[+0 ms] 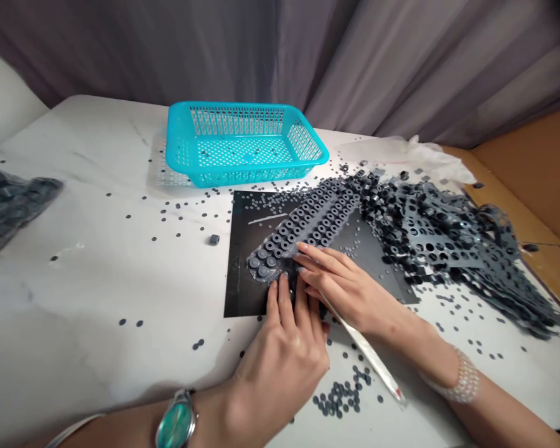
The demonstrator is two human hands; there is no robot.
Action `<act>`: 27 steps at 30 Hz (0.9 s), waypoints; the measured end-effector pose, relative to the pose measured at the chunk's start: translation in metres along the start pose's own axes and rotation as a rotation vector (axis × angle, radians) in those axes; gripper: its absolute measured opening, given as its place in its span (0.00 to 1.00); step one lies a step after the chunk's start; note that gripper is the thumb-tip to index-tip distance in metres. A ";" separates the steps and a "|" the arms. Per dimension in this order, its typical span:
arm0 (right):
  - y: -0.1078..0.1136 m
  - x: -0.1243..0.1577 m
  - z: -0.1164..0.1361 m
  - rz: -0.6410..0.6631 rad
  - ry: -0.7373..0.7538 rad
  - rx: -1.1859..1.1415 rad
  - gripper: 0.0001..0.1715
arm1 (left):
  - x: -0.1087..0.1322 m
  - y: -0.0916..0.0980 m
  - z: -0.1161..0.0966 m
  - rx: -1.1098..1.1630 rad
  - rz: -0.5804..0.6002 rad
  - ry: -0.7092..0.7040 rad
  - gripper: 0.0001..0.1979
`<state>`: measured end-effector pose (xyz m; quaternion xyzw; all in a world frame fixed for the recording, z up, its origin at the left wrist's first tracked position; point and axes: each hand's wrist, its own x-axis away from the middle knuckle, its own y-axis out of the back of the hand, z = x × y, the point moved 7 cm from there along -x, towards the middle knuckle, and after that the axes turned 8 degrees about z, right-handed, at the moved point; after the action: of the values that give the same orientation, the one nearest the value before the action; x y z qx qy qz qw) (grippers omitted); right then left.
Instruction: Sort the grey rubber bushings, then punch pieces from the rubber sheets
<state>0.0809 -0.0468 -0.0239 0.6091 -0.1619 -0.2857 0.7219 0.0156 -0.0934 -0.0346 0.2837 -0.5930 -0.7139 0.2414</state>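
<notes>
Closest in, a left hand (280, 367) with a wristwatch (176, 426) pressed its fingertips (284, 292) onto the end of a grey rubber strip (298, 230), fingers nearly together; any pinch was hidden. A right hand (350, 292) lay beside it, fingers slightly spread on the strip. That strip lay on a black sheet (247, 274), with punched grey scrap (448, 242) beyond and a turquoise plastic basket (247, 143) farther back on a white table (74, 298).

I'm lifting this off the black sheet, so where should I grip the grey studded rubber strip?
Probably at the near, rounded end of the grey studded rubber strip, coming from your side with fingers on both long edges. That end lies on the black sheet right at your left hand and right hand, while the far end runs into the tangled perforated offcuts.
</notes>
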 end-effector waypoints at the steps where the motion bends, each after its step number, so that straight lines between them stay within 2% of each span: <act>1: 0.001 0.000 -0.002 -0.024 -0.009 0.008 0.12 | 0.000 0.000 0.001 -0.002 -0.004 0.005 0.18; 3: 0.007 0.000 -0.013 -0.113 -0.085 0.014 0.13 | -0.001 0.001 0.002 -0.007 -0.023 0.019 0.19; 6: 0.018 0.001 -0.037 -0.270 -0.275 0.006 0.16 | -0.001 0.001 0.004 -0.008 -0.043 0.040 0.21; 9: 0.025 0.008 -0.054 -0.346 -0.443 0.008 0.14 | 0.000 0.001 0.005 -0.002 -0.058 0.057 0.22; 11: 0.029 0.015 -0.056 -0.352 -0.504 -0.022 0.12 | 0.002 0.003 0.005 -0.013 -0.071 0.063 0.21; 13: 0.029 0.018 -0.048 -0.294 -0.466 -0.096 0.11 | 0.004 0.006 0.002 -0.025 -0.079 0.047 0.21; 17: 0.025 0.015 -0.018 -0.139 -0.176 -0.205 0.10 | 0.011 0.010 -0.006 -0.028 -0.110 -0.027 0.18; 20: 0.022 0.016 -0.006 -0.128 -0.031 -0.218 0.11 | 0.011 0.011 -0.004 -0.023 -0.117 -0.022 0.17; 27: 0.010 0.029 -0.005 -0.113 -0.020 -0.179 0.10 | 0.008 0.010 -0.004 0.000 -0.120 -0.016 0.15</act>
<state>0.1085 -0.0599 -0.0186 0.5475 -0.1083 -0.3454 0.7545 0.0129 -0.1030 -0.0260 0.3129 -0.5770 -0.7292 0.1933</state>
